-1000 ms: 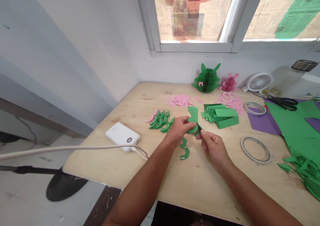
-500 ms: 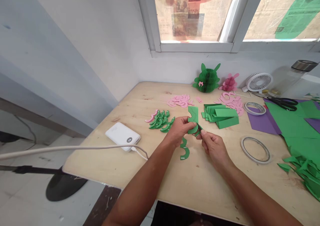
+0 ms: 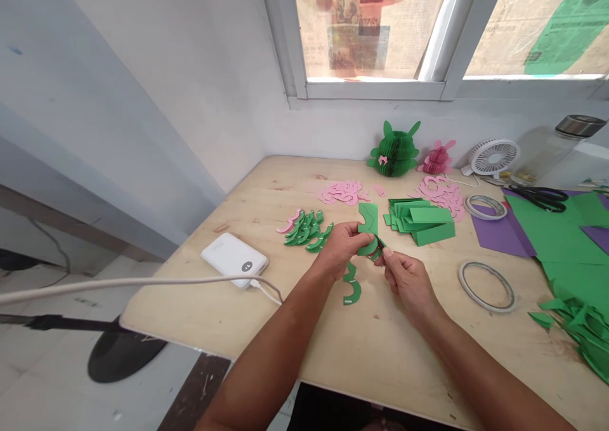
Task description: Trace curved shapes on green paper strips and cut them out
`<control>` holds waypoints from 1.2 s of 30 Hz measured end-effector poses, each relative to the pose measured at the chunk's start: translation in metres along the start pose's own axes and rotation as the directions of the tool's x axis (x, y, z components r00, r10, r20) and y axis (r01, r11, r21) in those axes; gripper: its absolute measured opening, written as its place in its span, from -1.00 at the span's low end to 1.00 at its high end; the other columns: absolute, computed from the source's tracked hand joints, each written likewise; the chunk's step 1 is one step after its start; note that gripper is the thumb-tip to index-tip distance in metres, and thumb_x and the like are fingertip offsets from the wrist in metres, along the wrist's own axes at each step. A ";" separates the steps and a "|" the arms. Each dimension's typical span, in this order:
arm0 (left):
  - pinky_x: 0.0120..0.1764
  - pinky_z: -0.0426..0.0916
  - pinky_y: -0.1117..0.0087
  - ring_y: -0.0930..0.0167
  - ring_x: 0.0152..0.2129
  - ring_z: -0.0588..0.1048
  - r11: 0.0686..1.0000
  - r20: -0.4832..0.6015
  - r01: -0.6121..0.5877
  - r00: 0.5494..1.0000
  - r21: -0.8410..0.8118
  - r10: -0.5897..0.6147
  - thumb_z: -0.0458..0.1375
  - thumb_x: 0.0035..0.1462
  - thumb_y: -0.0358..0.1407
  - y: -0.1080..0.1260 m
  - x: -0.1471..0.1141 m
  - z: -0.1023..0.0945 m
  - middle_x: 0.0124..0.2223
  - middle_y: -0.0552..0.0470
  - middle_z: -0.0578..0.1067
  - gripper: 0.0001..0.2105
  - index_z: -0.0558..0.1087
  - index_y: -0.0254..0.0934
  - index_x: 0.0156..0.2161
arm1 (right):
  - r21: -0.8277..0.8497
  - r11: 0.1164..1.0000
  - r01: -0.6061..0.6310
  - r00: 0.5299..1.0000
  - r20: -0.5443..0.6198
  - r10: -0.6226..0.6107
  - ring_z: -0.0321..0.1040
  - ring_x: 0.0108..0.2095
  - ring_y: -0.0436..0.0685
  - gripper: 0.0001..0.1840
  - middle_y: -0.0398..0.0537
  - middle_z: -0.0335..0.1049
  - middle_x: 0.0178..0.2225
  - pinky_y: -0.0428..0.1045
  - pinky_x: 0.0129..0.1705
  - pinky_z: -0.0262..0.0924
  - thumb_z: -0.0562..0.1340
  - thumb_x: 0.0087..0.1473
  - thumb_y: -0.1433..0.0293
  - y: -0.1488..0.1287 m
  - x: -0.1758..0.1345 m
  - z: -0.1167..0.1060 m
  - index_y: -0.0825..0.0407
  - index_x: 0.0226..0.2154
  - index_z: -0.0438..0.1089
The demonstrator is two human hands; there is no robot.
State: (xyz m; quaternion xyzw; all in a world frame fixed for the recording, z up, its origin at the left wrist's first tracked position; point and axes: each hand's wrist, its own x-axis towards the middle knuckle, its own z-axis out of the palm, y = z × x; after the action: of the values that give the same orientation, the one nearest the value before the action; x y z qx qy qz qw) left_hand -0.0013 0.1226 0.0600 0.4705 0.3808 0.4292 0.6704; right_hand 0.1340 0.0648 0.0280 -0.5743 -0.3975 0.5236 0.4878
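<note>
My left hand [image 3: 346,247] pinches a strip of green paper [image 3: 368,214] with a wavy line on it and a curved cut along its edge. In my right hand [image 3: 408,280] is a small pair of scissors [image 3: 379,242], its dark blades at the lower part of the strip. The handles are mostly hidden by my fingers. Just below my left hand, a green curved paper cutout [image 3: 353,293] lies on the table. Left of that hand is a pile of green curved pieces [image 3: 304,229] with small pale marks. To the right sits a stack of folded green paper strips [image 3: 431,220].
On the wooden table [image 3: 190,304] are a white power bank [image 3: 234,259] with a cable, pink cutouts [image 3: 343,192], tape rolls [image 3: 486,286] and black scissors [image 3: 540,196]. Green scraps [image 3: 585,329] lie right. A green paper figure [image 3: 394,153] and a white fan [image 3: 492,157] stand behind.
</note>
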 end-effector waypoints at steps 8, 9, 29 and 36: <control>-0.37 0.29 0.40 0.47 -0.56 0.39 1.000 0.013 -0.001 1.000 -0.001 0.001 0.24 -0.16 -0.29 0.001 -0.001 -0.001 -0.54 0.08 0.44 -0.86 0.38 -0.31 -0.53 | 0.000 1.000 0.008 1.000 0.006 -0.008 -0.27 -0.66 -0.09 -0.38 -0.33 -0.10 -0.73 -0.07 -0.60 -0.37 0.28 -0.13 -0.19 0.000 0.000 0.000 0.08 -0.54 0.40; -0.36 0.29 0.40 0.47 -0.56 0.38 1.000 0.020 -0.003 1.000 -0.002 0.003 0.24 -0.17 -0.29 0.001 0.000 -0.001 -0.54 0.07 0.44 -0.86 0.39 -0.31 -0.52 | -0.003 1.000 0.010 1.000 0.007 -0.010 -0.27 -0.66 -0.09 -0.38 -0.32 -0.10 -0.73 -0.06 -0.60 -0.38 0.27 -0.13 -0.19 0.000 0.000 0.000 0.08 -0.54 0.40; -0.39 0.29 0.40 0.47 -0.57 0.39 0.999 -0.008 0.029 1.000 0.019 -0.029 0.26 -0.16 -0.25 0.001 0.001 -0.003 -0.54 0.08 0.43 -0.80 0.33 -0.29 -0.52 | -0.019 1.000 0.012 1.000 -0.006 -0.012 -0.28 -0.66 -0.09 -0.37 -0.33 -0.11 -0.73 -0.07 -0.61 -0.40 0.27 -0.14 -0.19 0.000 0.001 -0.001 0.08 -0.55 0.40; -0.38 0.27 0.41 0.47 -0.56 0.39 0.999 -0.014 0.028 1.000 0.020 -0.028 0.26 -0.18 -0.25 0.001 0.002 -0.004 -0.54 0.08 0.43 -0.80 0.33 -0.29 -0.53 | -0.003 1.000 -0.003 1.000 0.001 0.003 -0.26 -0.66 -0.09 -0.37 -0.32 -0.09 -0.73 -0.07 -0.61 -0.39 0.27 -0.14 -0.20 0.000 0.001 -0.001 0.07 -0.56 0.40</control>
State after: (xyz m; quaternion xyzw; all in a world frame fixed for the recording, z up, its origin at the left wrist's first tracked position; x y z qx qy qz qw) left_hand -0.0043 0.1253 0.0600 0.4691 0.3962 0.4191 0.6688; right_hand 0.1350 0.0655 0.0275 -0.5755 -0.3977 0.5239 0.4861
